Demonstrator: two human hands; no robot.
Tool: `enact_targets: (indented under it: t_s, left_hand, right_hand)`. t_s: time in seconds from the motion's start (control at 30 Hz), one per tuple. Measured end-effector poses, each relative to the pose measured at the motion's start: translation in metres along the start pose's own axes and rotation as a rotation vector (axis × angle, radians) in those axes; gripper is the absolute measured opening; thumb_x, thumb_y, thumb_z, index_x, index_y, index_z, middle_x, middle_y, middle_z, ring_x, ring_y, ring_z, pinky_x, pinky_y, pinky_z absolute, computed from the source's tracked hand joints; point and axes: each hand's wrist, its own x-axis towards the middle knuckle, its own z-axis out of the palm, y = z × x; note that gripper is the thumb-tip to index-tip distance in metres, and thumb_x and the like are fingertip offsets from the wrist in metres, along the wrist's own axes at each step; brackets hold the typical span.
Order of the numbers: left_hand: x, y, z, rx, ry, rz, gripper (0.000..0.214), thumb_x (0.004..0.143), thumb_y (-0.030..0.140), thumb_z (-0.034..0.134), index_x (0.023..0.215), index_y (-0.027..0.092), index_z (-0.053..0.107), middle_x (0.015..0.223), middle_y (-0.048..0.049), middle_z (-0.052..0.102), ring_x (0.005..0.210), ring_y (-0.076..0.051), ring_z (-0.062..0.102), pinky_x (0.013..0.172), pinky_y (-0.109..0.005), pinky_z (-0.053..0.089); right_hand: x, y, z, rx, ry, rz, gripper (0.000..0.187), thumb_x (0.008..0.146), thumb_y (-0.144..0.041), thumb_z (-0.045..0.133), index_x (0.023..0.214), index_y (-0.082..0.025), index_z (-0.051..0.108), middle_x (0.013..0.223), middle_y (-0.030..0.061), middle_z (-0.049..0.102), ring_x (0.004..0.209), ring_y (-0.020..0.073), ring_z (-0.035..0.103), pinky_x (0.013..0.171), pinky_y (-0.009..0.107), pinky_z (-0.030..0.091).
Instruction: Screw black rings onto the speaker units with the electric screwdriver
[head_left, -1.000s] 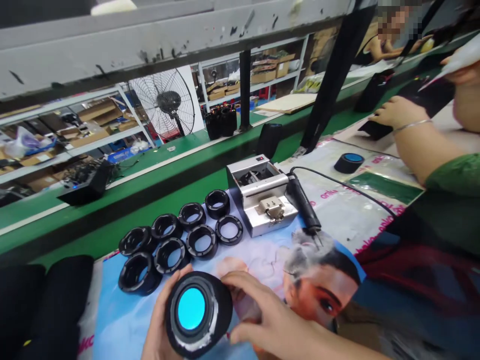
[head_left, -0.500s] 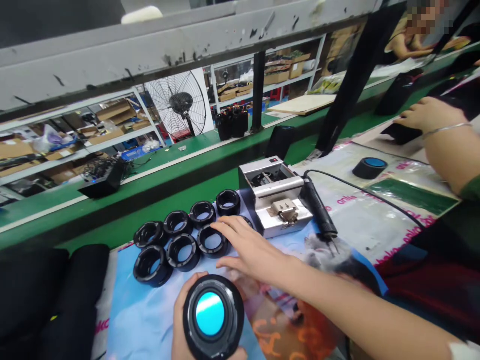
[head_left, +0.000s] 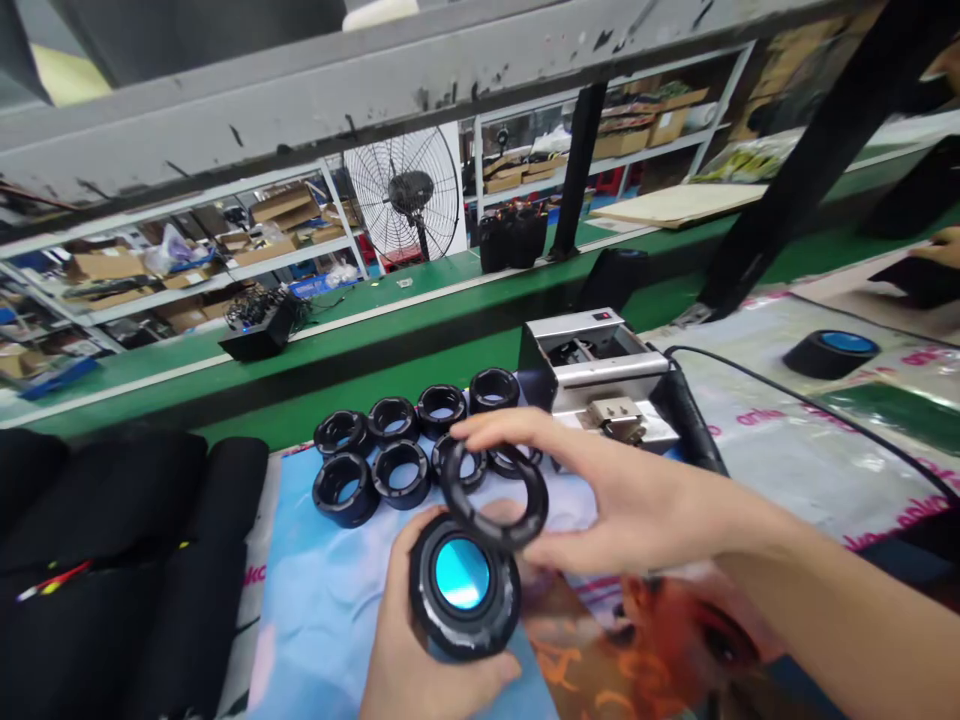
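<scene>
A black cylinder [head_left: 435,622] with a shiny blue disc [head_left: 463,573] in its end sits in my left hand [head_left: 401,660], fingers wrapped round its side. The blue end faces up toward me. Just above it, my right hand [head_left: 622,485] grips a thin black ring [head_left: 538,497] between thumb and fingers. The ring is tilted and overlaps the cylinder's upper edge in view; whether they touch I cannot tell. Behind the hands, several thicker black rings [head_left: 346,505] stand in two rows on a blue printed sheet [head_left: 307,610].
A silver metal fixture [head_left: 600,370] stands behind my right hand, beside a black corded handheld tool [head_left: 694,415]. Black padded pieces [head_left: 97,560] lie at left. Another black cylinder with a blue top [head_left: 832,355] is at right. A co-worker's hand [head_left: 946,247] shows at the far right edge.
My right hand, earlier open over the rows of rings, now holds a thin ring above the cylinder. The view has swung, so the scene sits further right.
</scene>
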Motion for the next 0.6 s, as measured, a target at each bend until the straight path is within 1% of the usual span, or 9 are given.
enact_targets:
  t_s: [0.1, 0.17, 0.23, 0.27, 0.3, 0.37, 0.43, 0.5, 0.6]
  left_hand:
    - [0.006, 0.003, -0.003, 0.038, -0.027, 0.065, 0.104, 0.045, 0.054, 0.107, 0.138, 0.025, 0.068, 0.143, -0.0120, 0.072, 0.142, -0.043, 0.064, 0.120, -0.052, 0.054]
    - [0.006, 0.003, -0.004, 0.030, -0.037, 0.069, 0.104, 0.046, 0.052, 0.107, 0.138, 0.023, 0.068, 0.145, -0.0134, 0.070, 0.144, -0.044, 0.061, 0.123, -0.054, 0.051]
    - [0.003, 0.002, -0.005, -0.025, -0.042, 0.023, 0.108, 0.046, 0.047, 0.108, 0.143, 0.025, 0.064, 0.149, -0.0132, 0.068, 0.148, -0.043, 0.059, 0.123, -0.052, 0.051]
    - [0.001, 0.002, -0.006, -0.047, -0.039, 0.002, 0.111, 0.048, 0.045, 0.108, 0.146, 0.026, 0.061, 0.152, -0.0127, 0.067, 0.150, -0.042, 0.058, 0.123, -0.050, 0.051]
    - [-0.002, 0.002, -0.006, -0.055, -0.037, -0.014, 0.113, 0.049, 0.044, 0.108, 0.149, 0.027, 0.059, 0.154, -0.0122, 0.066, 0.152, -0.041, 0.056, 0.123, -0.048, 0.051]
    - [-0.006, 0.003, -0.005, -0.041, -0.032, -0.031, 0.114, 0.052, 0.044, 0.107, 0.153, 0.028, 0.055, 0.156, -0.0118, 0.066, 0.153, -0.041, 0.055, 0.124, -0.047, 0.051]
    - [-0.008, 0.004, -0.003, -0.028, -0.015, -0.040, 0.117, 0.049, 0.046, 0.108, 0.152, 0.028, 0.055, 0.156, -0.0129, 0.066, 0.150, -0.042, 0.057, 0.121, -0.048, 0.053]
    - [-0.008, 0.003, 0.000, -0.035, 0.019, -0.039, 0.121, 0.043, 0.045, 0.110, 0.150, 0.028, 0.057, 0.155, -0.0128, 0.067, 0.145, -0.043, 0.062, 0.115, -0.047, 0.059]
    - [-0.006, -0.002, 0.005, -0.027, 0.048, 0.039, 0.113, 0.041, 0.042, 0.111, 0.143, 0.030, 0.064, 0.151, -0.0101, 0.070, 0.139, -0.041, 0.068, 0.108, -0.043, 0.064]
  right_hand:
    - [0.014, -0.026, -0.011, 0.049, -0.315, -0.115, 0.063, 0.087, 0.000, 0.073, 0.146, -0.018, 0.061, 0.155, 0.0072, 0.060, 0.149, 0.0205, 0.054, 0.129, 0.033, 0.043]
    - [0.029, -0.033, -0.014, 0.042, -0.497, -0.108, 0.072, 0.082, 0.007, 0.071, 0.149, -0.016, 0.061, 0.157, 0.0088, 0.059, 0.151, 0.0235, 0.053, 0.134, 0.040, 0.037]
    - [0.037, -0.033, -0.017, 0.051, -0.604, -0.093, 0.083, 0.079, 0.012, 0.069, 0.156, -0.017, 0.057, 0.164, 0.0083, 0.052, 0.158, 0.0253, 0.044, 0.137, 0.046, 0.029]
    - [0.036, -0.032, -0.018, 0.065, -0.613, -0.099, 0.084, 0.081, 0.012, 0.069, 0.158, -0.018, 0.055, 0.166, 0.0076, 0.049, 0.161, 0.0247, 0.038, 0.138, 0.046, 0.025]
    - [0.032, -0.029, -0.018, 0.083, -0.585, -0.109, 0.081, 0.084, 0.010, 0.071, 0.159, -0.018, 0.055, 0.168, 0.0071, 0.046, 0.164, 0.0235, 0.033, 0.138, 0.044, 0.023]
    - [0.015, -0.023, -0.010, 0.110, -0.402, -0.126, 0.074, 0.092, -0.008, 0.083, 0.159, -0.020, 0.055, 0.171, 0.0067, 0.042, 0.165, 0.0219, 0.029, 0.137, 0.037, 0.026]
    - [-0.008, -0.015, 0.007, 0.080, -0.104, -0.082, 0.092, 0.083, -0.036, 0.097, 0.162, -0.032, 0.050, 0.174, 0.0050, 0.037, 0.164, 0.0245, 0.033, 0.135, 0.037, 0.033]
    - [-0.027, -0.010, 0.029, -0.020, 0.060, 0.024, 0.115, 0.070, -0.052, 0.103, 0.166, -0.038, 0.042, 0.176, 0.0074, 0.032, 0.164, 0.0323, 0.033, 0.132, 0.043, 0.041]
    - [-0.036, -0.009, 0.051, -0.064, 0.099, 0.070, 0.097, 0.077, -0.035, 0.101, 0.159, -0.032, 0.048, 0.155, 0.0080, 0.054, 0.148, 0.0268, 0.053, 0.126, 0.035, 0.050]
